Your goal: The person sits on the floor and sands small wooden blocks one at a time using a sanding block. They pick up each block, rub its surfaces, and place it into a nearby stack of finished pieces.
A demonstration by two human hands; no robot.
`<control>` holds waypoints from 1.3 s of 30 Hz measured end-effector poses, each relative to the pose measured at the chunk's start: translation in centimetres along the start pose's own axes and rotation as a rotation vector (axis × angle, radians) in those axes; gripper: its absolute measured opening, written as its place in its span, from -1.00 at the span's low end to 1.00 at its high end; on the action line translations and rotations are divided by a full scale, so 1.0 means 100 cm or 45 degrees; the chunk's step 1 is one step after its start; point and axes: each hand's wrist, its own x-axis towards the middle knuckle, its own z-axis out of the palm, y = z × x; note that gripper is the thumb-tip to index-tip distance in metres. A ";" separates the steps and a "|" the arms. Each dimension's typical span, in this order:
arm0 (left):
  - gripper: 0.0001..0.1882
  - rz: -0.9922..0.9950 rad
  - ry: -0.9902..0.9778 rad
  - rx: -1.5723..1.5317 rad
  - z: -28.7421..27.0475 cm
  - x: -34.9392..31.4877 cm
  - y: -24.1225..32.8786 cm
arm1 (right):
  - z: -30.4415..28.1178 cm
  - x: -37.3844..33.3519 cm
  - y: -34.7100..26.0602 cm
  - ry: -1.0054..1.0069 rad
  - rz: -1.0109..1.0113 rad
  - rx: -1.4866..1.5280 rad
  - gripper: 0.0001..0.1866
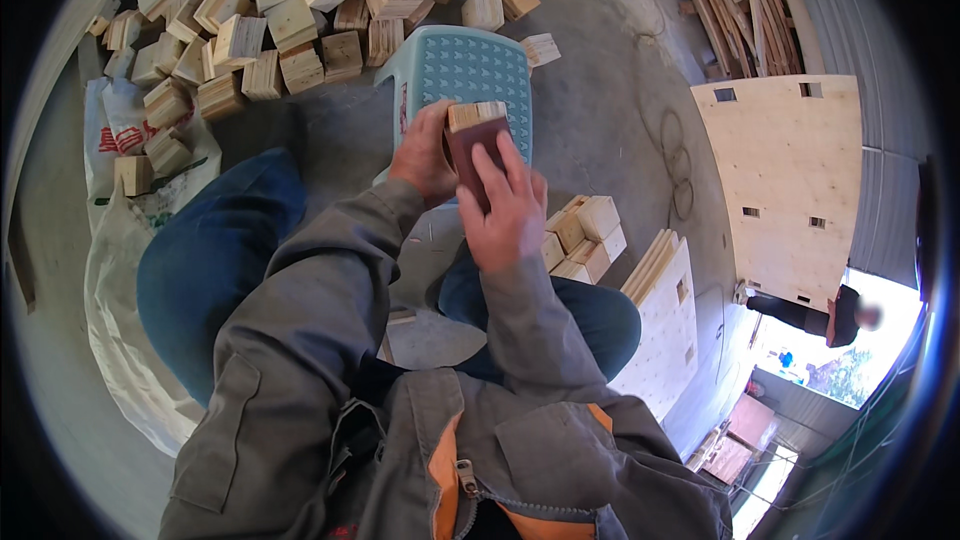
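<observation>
Over the pale blue-green plastic stool [470,48], I hold a small stack-like wooden block [478,117] tilted up. Its end is light layered plywood, and the face toward me is dark reddish-brown. Whether that brown is a coating or a separate sheet, I cannot tell. My left hand [424,155] is closed around the block's left side, thumb near the top. My right hand [508,205] grips it from the right and below, with its fingers laid across the brown face. The stool's studded seat lies just beyond both hands.
Cut plywood blocks [290,25] lie heaped at the far left, some on a white woven sack [110,140]. More blocks [585,230] are stacked by my right knee, beside plywood sheets [670,310]. A person [815,315] stands by a large plywood panel [790,160] at right.
</observation>
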 end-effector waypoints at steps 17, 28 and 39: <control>0.03 -0.022 0.039 0.025 -0.005 0.002 0.011 | -0.003 -0.008 0.008 -0.017 0.020 -0.027 -0.36; 0.08 -0.040 0.045 0.051 -0.009 0.002 0.017 | -0.002 -0.010 0.014 0.085 -0.044 0.024 -0.35; 0.13 -0.100 -0.056 0.053 -0.012 -0.001 0.024 | 0.025 0.148 0.091 -0.145 0.264 0.084 -0.34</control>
